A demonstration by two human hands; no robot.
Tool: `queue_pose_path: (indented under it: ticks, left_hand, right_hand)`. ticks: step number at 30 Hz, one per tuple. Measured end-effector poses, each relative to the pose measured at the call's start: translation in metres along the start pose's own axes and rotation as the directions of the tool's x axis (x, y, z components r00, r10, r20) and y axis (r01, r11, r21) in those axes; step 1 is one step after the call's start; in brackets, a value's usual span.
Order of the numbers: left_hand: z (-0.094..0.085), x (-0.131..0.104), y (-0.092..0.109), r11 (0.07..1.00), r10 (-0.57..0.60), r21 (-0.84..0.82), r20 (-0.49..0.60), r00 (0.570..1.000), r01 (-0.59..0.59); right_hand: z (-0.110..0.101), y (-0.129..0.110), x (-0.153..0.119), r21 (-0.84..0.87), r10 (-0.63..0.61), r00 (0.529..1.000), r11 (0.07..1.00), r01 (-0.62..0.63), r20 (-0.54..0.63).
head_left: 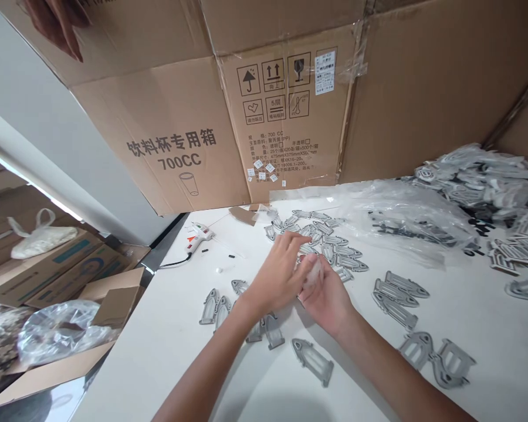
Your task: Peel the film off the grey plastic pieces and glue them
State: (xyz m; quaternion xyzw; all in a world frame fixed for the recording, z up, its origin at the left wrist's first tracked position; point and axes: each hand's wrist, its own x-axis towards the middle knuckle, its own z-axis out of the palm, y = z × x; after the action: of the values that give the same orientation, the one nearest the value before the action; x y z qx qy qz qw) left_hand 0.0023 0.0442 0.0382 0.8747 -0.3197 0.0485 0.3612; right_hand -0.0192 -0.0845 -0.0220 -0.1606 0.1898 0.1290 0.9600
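Over the middle of the white table, my left hand (278, 271) and my right hand (328, 299) meet. Between them is a small whitish, translucent piece (313, 276), perhaps plastic; my fingers hide much of it. My right hand is closed around it from below. The thumb of my left hand presses on it, while the left forefinger points off to the right. Just beyond my hands lies a heap of flat grey, arch-shaped plastic pieces (349, 262). A single grey piece (313, 361) lies nearer to me, and several others (209, 306) sit left of my left wrist.
A white glue gun (198, 239) with a black cord lies at the table's left. Cardboard boxes (176, 105) wall off the back. A clear plastic bag (405, 217) and a pile of grey pieces (484, 176) are at the right. Another person's hand (61, 23) shows top left.
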Motion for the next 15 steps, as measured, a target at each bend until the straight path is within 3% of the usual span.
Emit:
queue_pose_path:
  ticks: [3, 7, 10, 15]
  left_hand:
    - [-0.025, -0.01, -0.005, 0.992, -0.105, -0.067, -0.002, 0.994, 0.104]
    - [-0.042, -0.033, -0.017, 0.986, -0.162, -0.007, 0.241, 0.957, 0.169]
    - [-0.036, -0.048, -0.026, 0.987, -0.163, 0.066, 0.39, 0.906, 0.149]
    - [-0.019, -0.056, -0.036, 0.977, -0.21, 0.137, 0.447, 0.87, 0.165]
  right_hand:
    - [-0.001, -0.005, 0.002, 0.033, -0.005, 1.0, 0.999, 0.005, 0.003]
    - [0.0, -0.021, 0.005, 0.098, 0.038, 0.999, 0.995, -0.035, -0.031]
    - [0.001, -0.034, 0.009, 0.107, 0.029, 0.999, 0.994, -0.026, -0.028]
    - [-0.003, -0.047, 0.016, 0.039, -0.024, 0.999, 0.999, 0.025, -0.027]
